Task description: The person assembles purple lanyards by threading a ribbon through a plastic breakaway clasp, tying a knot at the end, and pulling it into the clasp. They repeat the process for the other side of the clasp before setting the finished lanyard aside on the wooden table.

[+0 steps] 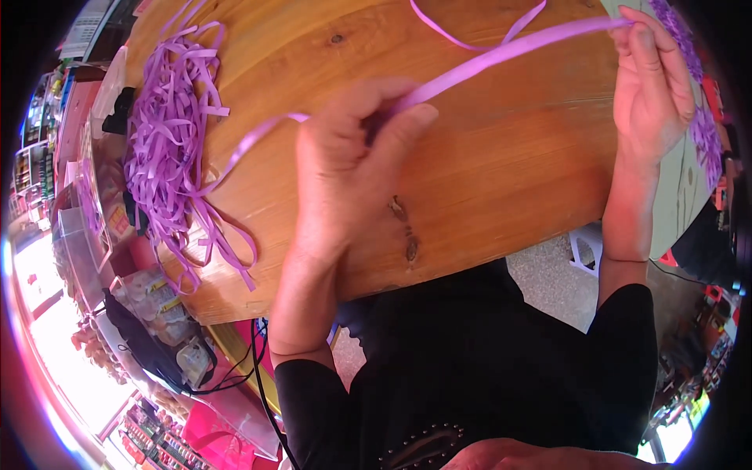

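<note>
A purple ribbon (501,55) is stretched between my two hands above the wooden table (486,157). My left hand (352,149) is closed around it near the table's middle, and the ribbon trails from that hand down to the left. At the far right, my right hand (650,78) pinches the ribbon's other stretch between thumb and fingertips, raised higher than the left. A loose loop of ribbon (470,43) curves at the far edge. On the table's left side lies a large tangled heap of purple ribbon (168,133), which the trailing length reaches.
Beyond the right edge, more purple ribbon (705,141) lies on a pale surface (677,196). Clear plastic bags and small packets (153,301) crowd the left side below the table, beside black cables (254,352). A white plastic stool (586,249) stands under the right side.
</note>
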`<act>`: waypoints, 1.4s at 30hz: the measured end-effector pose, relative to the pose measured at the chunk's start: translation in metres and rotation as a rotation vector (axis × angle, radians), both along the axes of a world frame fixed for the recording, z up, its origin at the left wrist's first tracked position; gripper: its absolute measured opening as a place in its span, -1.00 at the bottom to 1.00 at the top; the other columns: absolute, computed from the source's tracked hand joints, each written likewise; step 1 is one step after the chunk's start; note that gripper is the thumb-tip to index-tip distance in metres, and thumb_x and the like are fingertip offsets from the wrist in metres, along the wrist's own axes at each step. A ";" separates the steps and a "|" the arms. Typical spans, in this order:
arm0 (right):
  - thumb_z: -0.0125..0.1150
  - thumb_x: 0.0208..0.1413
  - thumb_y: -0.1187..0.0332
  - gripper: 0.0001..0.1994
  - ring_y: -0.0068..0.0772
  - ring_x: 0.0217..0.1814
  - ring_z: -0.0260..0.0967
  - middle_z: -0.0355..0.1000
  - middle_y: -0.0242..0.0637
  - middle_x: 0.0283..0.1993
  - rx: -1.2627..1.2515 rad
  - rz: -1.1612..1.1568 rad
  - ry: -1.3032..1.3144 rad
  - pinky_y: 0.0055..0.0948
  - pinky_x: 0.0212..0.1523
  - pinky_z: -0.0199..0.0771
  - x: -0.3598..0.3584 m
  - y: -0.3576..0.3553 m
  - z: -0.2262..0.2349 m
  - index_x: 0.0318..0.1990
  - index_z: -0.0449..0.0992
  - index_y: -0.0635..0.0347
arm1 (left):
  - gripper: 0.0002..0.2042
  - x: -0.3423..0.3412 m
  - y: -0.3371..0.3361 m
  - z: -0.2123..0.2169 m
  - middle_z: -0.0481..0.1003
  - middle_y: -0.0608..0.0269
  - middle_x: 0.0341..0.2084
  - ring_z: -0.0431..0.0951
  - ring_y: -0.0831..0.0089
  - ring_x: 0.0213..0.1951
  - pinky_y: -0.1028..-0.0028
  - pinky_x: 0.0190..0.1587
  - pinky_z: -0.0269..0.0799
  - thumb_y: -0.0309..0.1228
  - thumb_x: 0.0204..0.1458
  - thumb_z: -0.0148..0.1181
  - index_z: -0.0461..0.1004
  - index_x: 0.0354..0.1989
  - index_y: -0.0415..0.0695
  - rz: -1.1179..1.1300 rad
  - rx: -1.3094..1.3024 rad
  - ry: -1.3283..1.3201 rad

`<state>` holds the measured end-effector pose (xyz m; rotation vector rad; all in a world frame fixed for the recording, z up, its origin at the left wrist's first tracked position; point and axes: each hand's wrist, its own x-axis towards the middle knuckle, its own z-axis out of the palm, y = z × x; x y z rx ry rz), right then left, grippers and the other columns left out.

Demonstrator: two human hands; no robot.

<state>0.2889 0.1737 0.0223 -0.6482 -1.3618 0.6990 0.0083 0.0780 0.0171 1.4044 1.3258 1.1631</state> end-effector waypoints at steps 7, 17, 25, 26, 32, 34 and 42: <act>0.07 0.26 0.48 -0.81 -0.50 -0.10 0.42 0.48 -0.32 -0.21 0.107 -0.332 -0.358 -0.51 0.02 0.39 -0.022 0.005 0.016 -0.03 0.51 0.33 | -0.86 -0.015 -0.008 0.017 0.51 0.41 -0.40 0.41 0.69 -0.34 0.66 -0.25 0.34 -0.61 0.05 0.30 0.57 -0.21 -0.30 0.083 0.008 -0.239; 0.41 -0.26 0.36 -0.58 -0.24 -0.09 0.41 0.50 -0.23 -0.09 0.659 0.226 -0.898 -0.27 -0.10 0.32 -0.086 -0.043 0.021 -0.13 0.63 0.24 | -0.86 -0.010 -0.021 0.013 0.42 0.32 -0.53 0.37 0.58 -0.46 0.57 -0.39 0.29 -0.57 0.04 0.31 0.58 -0.22 -0.27 -0.132 0.125 -0.076; 0.42 -0.27 0.41 -0.66 -0.32 -0.35 0.36 0.47 -0.32 -0.35 0.659 0.262 -0.721 -0.35 -0.30 0.29 -0.093 -0.053 0.022 -0.24 0.63 0.30 | -0.87 -0.017 -0.037 0.030 0.46 0.24 -0.52 0.43 0.52 -0.49 0.54 -0.41 0.30 -0.61 -0.01 0.32 0.58 -0.27 -0.28 -0.153 0.322 0.153; 0.43 -0.24 0.42 -0.68 -0.30 -0.35 0.36 0.46 -0.31 -0.35 0.643 0.271 -0.715 -0.34 -0.30 0.30 -0.090 -0.054 0.026 -0.24 0.62 0.31 | -0.88 -0.020 -0.039 0.033 0.47 0.23 -0.52 0.44 0.52 -0.49 0.54 -0.41 0.31 -0.63 -0.03 0.31 0.58 -0.29 -0.28 -0.137 0.314 0.152; 0.18 0.11 0.50 -0.84 -0.30 -0.22 0.35 0.43 -0.13 -0.27 0.104 0.266 -0.563 -0.34 -0.25 0.35 -0.031 -0.054 0.037 -0.18 0.52 0.39 | -0.88 -0.062 -0.051 0.043 0.49 0.16 -0.44 0.45 0.46 -0.42 0.52 -0.35 0.32 -0.70 -0.13 0.22 0.55 -0.38 -0.30 0.081 0.396 0.264; 0.04 0.24 0.41 -0.77 -0.33 -0.15 0.31 0.42 -0.12 -0.17 -0.181 0.194 -0.206 -0.37 -0.13 0.31 -0.005 -0.050 0.028 -0.13 0.48 0.47 | -0.87 -0.082 -0.061 0.045 0.49 0.13 -0.42 0.46 0.44 -0.38 0.52 -0.31 0.33 -0.71 -0.16 0.19 0.54 -0.39 -0.31 0.194 0.352 0.263; -0.02 0.33 0.41 -0.74 -0.37 -0.13 0.41 0.48 -0.18 -0.18 -0.203 0.240 0.287 -0.30 0.08 0.34 0.093 -0.010 0.013 -0.02 0.46 0.47 | -0.92 -0.147 -0.082 0.034 0.47 0.15 -0.41 0.46 0.48 -0.43 0.53 -0.31 0.34 -0.62 0.02 0.15 0.51 -0.31 -0.36 0.266 0.396 0.219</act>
